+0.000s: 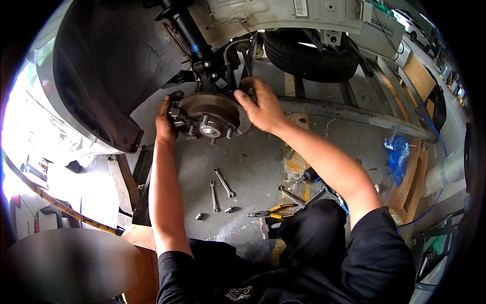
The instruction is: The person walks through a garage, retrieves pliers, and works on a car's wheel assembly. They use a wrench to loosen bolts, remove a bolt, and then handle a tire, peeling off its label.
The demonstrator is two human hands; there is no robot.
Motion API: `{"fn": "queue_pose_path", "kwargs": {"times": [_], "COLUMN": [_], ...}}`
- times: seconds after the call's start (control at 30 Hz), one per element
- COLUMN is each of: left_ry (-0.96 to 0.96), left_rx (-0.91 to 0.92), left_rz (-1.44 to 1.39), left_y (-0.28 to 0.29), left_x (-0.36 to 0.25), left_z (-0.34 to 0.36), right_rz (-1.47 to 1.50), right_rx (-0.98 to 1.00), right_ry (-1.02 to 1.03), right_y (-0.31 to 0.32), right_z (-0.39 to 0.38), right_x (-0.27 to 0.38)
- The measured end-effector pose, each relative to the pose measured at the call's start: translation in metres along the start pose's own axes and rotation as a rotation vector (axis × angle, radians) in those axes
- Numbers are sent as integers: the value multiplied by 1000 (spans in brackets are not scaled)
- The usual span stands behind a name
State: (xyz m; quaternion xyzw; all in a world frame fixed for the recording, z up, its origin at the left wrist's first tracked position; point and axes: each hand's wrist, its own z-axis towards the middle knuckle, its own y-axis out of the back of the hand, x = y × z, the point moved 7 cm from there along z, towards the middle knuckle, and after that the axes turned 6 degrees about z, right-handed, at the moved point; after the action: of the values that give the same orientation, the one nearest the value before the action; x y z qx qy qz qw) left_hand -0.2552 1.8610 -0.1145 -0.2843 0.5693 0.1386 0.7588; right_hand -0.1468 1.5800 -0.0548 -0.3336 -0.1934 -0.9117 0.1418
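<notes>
A brake disc (200,105) sits on a wheel hub (209,130) with bare studs, below a black strut (190,35). My left hand (165,121) is closed around a metal brake caliper part (175,115) at the disc's left edge; its fingertips are partly hidden. On the other side, my right hand (260,105) is at the disc's upper right edge, thumb and fingers apart. Its fingers reach toward the dark parts behind the disc, where their tips are hard to make out.
Two wrenches (224,182), two sockets (199,216), yellow-handled pliers (271,213) and a power tool (310,175) lie on the floor (253,157). A tyre (309,55) is behind, above a metal frame (349,114). The car fender (61,101) curves at left.
</notes>
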Motion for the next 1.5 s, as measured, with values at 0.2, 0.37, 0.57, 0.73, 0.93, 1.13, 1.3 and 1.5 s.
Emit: {"fn": "queue_pose_path", "kwargs": {"times": [0.2,0.37,0.57,0.73,0.93,1.13,1.3,1.5], "left_ry": [54,3,3,11,42,11,150,106], "left_rx": [-7,-52,-67,-100,-74,-67,-49,-114], "left_rz": [-149,-221,-246,-234,-296,-264,-364,-371], "left_y": [16,31,6,8,12,15,8,2], "left_x": [20,31,22,21,26,28,35,35], "left_z": [14,23,13,10,8,13,9,8], "right_rz": [-165,-98,-170,-162,-151,-153,-179,-205], "right_rx": [-242,-301,-310,-337,-356,-372,-389,-428], "right_ry": [172,137,168,146,184,219,220,176], "right_y": [-20,-24,-21,-21,-25,-24,-26,-22], "right_z": [-5,-7,-7,-11,-13,-13,-15,-12], "right_x": [9,4,-5,-14,-8,-9,-11,-12]}}
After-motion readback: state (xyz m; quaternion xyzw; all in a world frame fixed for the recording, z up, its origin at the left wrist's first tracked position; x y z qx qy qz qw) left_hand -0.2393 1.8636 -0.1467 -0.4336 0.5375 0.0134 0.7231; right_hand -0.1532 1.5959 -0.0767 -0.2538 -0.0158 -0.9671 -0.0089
